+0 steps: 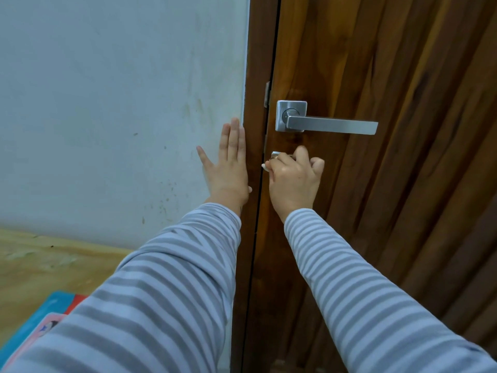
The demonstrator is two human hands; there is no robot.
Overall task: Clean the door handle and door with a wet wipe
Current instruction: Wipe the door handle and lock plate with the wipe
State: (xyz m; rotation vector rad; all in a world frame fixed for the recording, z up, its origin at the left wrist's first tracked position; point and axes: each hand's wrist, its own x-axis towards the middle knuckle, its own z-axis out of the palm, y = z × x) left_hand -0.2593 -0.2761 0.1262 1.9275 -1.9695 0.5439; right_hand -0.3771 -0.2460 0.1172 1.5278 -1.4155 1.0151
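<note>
A dark wooden door (pixel 376 76) fills the right side, shut in its frame (pixel 256 63). A square silver lever handle (pixel 330 125) points right. Below it, my right hand (pixel 294 181) has curled fingers gripping a white wet wipe (pixel 265 167), pressed over a small metal lock plate (pixel 275 155) that is mostly hidden. Only a corner of the wipe shows. My left hand (pixel 231 168) lies flat with straight fingers on the wall and the frame's edge.
A pale blue-grey wall (pixel 121 103) with small marks is on the left. A wooden floor (pixel 40 262) lies below it, with a colourful mat (pixel 40 324) at the bottom left corner.
</note>
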